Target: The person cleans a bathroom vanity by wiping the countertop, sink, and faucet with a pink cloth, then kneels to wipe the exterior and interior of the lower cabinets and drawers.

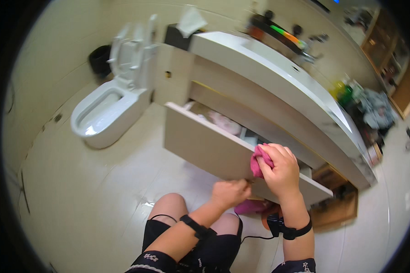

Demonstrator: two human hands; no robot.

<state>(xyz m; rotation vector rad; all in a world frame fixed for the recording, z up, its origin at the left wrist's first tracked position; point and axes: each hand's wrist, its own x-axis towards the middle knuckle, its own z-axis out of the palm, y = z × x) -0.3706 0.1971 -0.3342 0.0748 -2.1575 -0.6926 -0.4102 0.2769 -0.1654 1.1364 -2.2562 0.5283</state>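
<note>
My right hand [282, 170] is closed around a folded pink cloth [261, 161], which rests at the top edge of the pulled-out drawer's front panel [208, 143]. Lower and to the left, my left hand [231, 192] is curled at the panel's lower edge; its fingertips are blurred, and whether they grip the edge is unclear. Inside the drawer lie a pale pinkish bundle [225, 123] and a few light items I cannot make out. The drawer sits beneath a white washbasin counter [259, 73].
A white toilet [106, 112] with raised lid stands at left, a black bin [100, 60] behind it. A black box with tissue [191, 22] is on the counter's far end. Bottles and grey cloth [377, 107] lie right. An open wooden compartment [338, 211] and pink item [253, 206] sit below.
</note>
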